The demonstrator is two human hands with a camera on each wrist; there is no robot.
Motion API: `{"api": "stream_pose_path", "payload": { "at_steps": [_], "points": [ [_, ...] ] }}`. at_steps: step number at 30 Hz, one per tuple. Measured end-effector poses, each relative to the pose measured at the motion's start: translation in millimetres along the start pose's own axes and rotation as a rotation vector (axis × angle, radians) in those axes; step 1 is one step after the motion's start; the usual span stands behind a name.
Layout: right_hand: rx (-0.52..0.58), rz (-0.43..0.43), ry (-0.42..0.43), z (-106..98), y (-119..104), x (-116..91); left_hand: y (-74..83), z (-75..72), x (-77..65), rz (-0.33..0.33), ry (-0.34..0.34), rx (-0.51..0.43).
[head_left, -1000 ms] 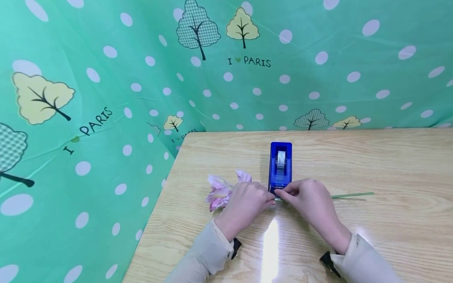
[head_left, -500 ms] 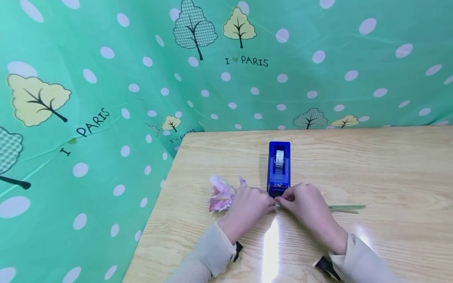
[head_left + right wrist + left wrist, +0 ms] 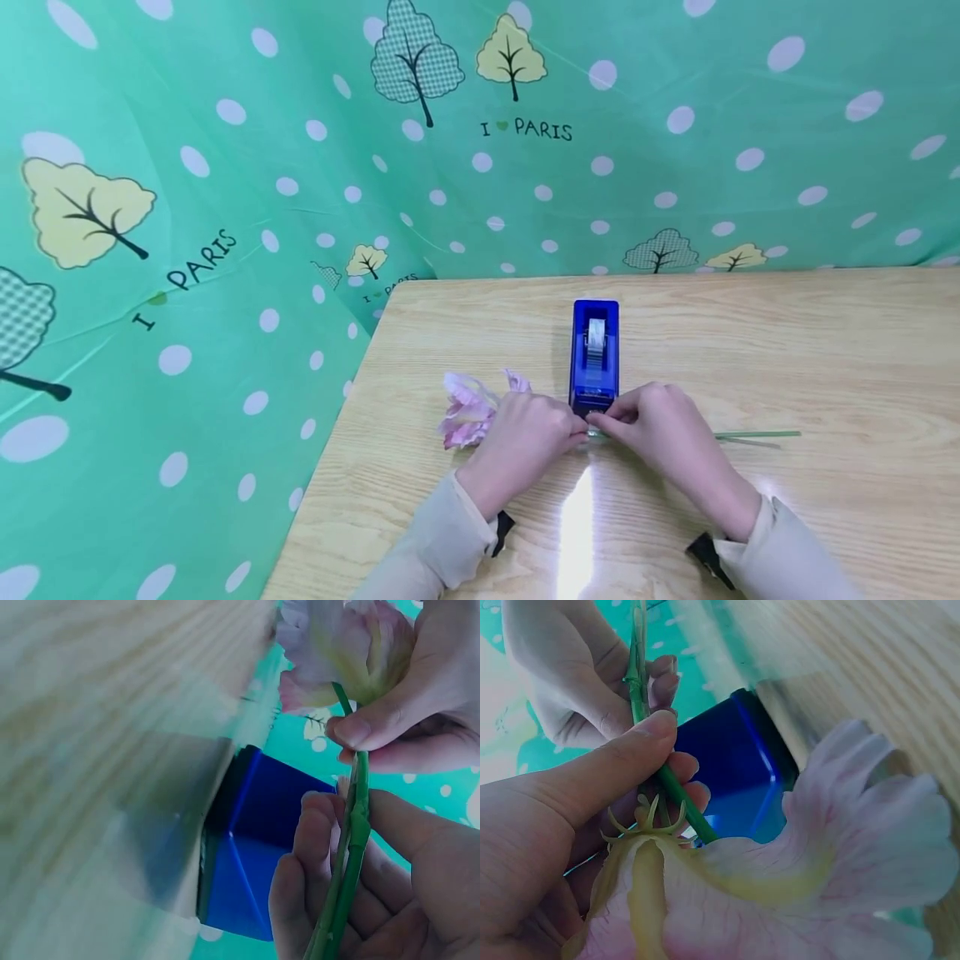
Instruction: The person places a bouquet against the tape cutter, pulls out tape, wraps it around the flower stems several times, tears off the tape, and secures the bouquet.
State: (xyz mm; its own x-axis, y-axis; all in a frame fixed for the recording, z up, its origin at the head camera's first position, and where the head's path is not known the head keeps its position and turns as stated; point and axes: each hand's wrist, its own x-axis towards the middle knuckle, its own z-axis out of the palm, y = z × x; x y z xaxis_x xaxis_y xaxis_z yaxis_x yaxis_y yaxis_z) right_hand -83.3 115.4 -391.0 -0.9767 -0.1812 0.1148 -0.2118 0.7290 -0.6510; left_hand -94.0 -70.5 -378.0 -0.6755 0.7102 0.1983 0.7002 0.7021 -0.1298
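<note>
Pink-and-white artificial flowers [image 3: 465,417] lie to the left, their green stems [image 3: 765,433] running right beneath both hands. My left hand [image 3: 523,442] pinches the stems just below the blossoms [image 3: 735,900], thumb on top in the left wrist view. Beside it my right hand [image 3: 667,429] has its thumb and curled fingers about the same stems [image 3: 357,825], near a knobby joint. The two hands' fingertips nearly meet. Directly behind them stands a blue tape dispenser [image 3: 595,358] with a roll of clear tape [image 3: 596,335]. Whether tape is between the fingers cannot be made out.
The light wood table [image 3: 847,358] reaches to a green dotted cloth [image 3: 480,192] at the back and left. Black wrist straps [image 3: 708,560] show at the sleeves. A bright reflection lies on the wood in front of the hands.
The stem ends dipped toward the person, then shifted slightly right along with the right hand. Both hands stay near the dispenser's front; the view itself sways a little.
</note>
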Motion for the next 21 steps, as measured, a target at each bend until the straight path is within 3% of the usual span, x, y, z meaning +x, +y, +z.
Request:
{"api": "stream_pose_path", "payload": {
  "at_steps": [8, 16, 21],
  "points": [
    [0.037, 0.016, -0.006, -13.3, -3.6, -0.3, 0.3, -9.1, -3.1, 0.019, 0.046, 0.026],
    [0.025, 0.031, 0.079, -37.1, -11.2, -5.2, -0.1, -19.8, -3.1, 0.038, 0.059, 0.020],
    [0.025, -0.033, 0.162, -49.3, -17.0, -10.5, -2.2, -28.4, -3.5, 0.033, 0.076, -0.009]
  ]
}}
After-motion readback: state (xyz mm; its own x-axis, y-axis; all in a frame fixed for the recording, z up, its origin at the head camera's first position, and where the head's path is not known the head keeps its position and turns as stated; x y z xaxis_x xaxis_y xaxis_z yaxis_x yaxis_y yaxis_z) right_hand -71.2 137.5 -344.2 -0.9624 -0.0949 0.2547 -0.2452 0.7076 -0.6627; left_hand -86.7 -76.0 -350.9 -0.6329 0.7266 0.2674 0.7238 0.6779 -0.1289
